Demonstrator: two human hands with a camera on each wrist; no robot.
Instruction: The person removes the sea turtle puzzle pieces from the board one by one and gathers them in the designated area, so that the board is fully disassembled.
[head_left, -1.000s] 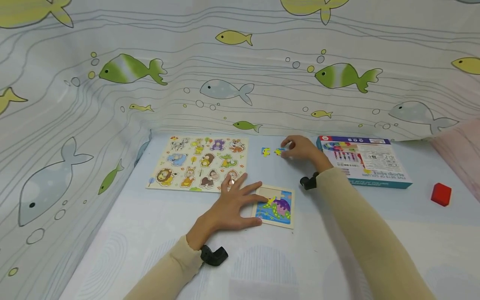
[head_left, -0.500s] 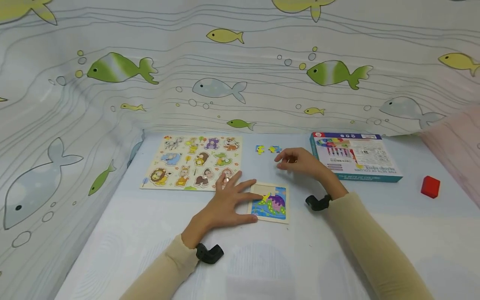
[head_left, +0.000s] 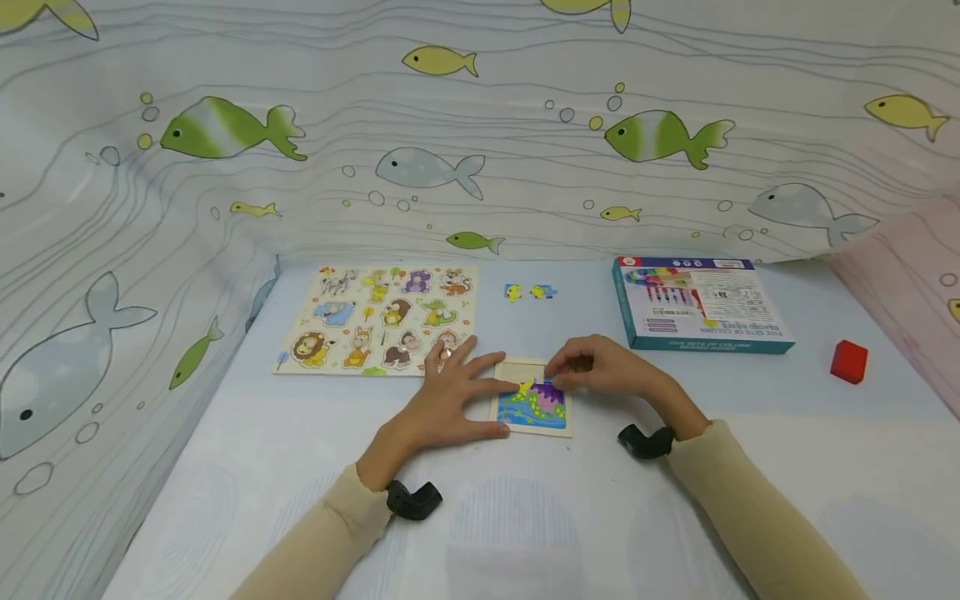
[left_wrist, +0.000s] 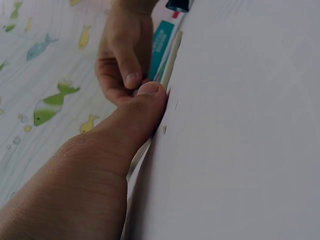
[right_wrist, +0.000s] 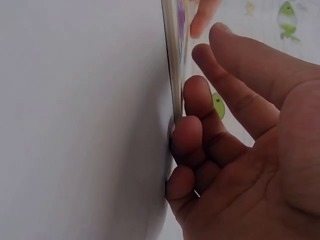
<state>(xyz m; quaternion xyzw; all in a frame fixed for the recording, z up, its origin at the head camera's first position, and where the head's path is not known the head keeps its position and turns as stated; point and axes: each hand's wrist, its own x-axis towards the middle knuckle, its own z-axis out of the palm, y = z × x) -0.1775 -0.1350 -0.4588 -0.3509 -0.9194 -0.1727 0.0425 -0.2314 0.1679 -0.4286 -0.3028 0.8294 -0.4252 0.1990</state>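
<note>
In the head view a small square jigsaw puzzle (head_left: 531, 417) in a pale wooden frame lies on the table, with a purple and yellow-green picture and a bare patch at its upper left. My left hand (head_left: 453, 400) is spread along its left side, index finger reaching onto the picture and thumb at the lower left corner. My right hand (head_left: 603, 367) has its bent fingers at the upper right corner, covering it. The right wrist view shows no piece between the right thumb and index finger (right_wrist: 205, 52). Two loose puzzle pieces (head_left: 542, 292) lie farther back.
An animal puzzle board (head_left: 345, 333) lies at the back left, close to my left fingertips. A flat boxed set (head_left: 705, 308) sits at the back right, and a red block (head_left: 849, 362) beyond it. A fish-patterned curtain (head_left: 322, 200) borders the table.
My right hand has come from beside the loose pieces at the back toward me, onto the small puzzle's upper right corner. The left hand keeps its place on the puzzle. The head view has shifted slightly.
</note>
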